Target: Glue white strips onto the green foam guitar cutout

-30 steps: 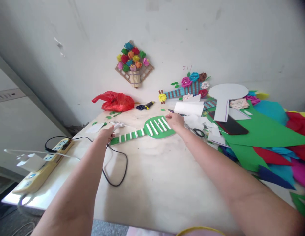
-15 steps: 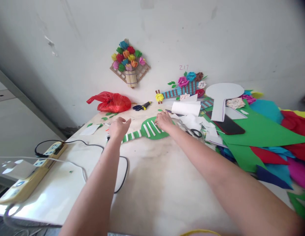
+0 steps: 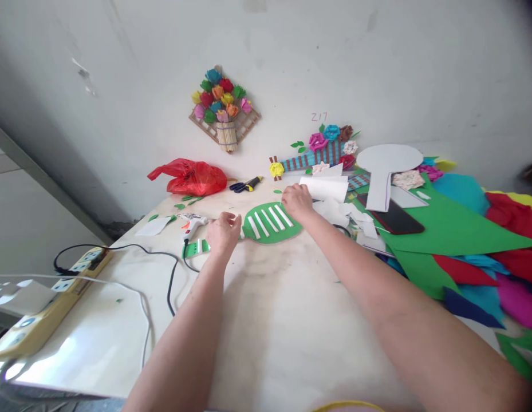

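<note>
A green paddle-shaped paper cut-out (image 3: 272,224) with white strips glued across it lies flat on the table (image 3: 270,320). My left hand (image 3: 223,232) rests on its narrow handle, fingers curled down onto the paper. My right hand (image 3: 296,201) sits at the far right edge of the round part, fingertips pinched at the end of a white strip. A white glue gun (image 3: 192,222) lies just left of my left hand, its black cord trailing toward a power strip (image 3: 55,297).
A red plastic bag (image 3: 186,177) and scissors (image 3: 245,185) lie near the wall. White paper sheets (image 3: 326,187), a white paddle shape (image 3: 386,166), a black phone (image 3: 394,220) and heaps of coloured paper (image 3: 467,240) fill the right side. Paper-flower crafts (image 3: 223,109) hang on the wall.
My left hand let go of the glue gun and moved right onto the green handle. My right hand shifted along the round part to its far right edge.
</note>
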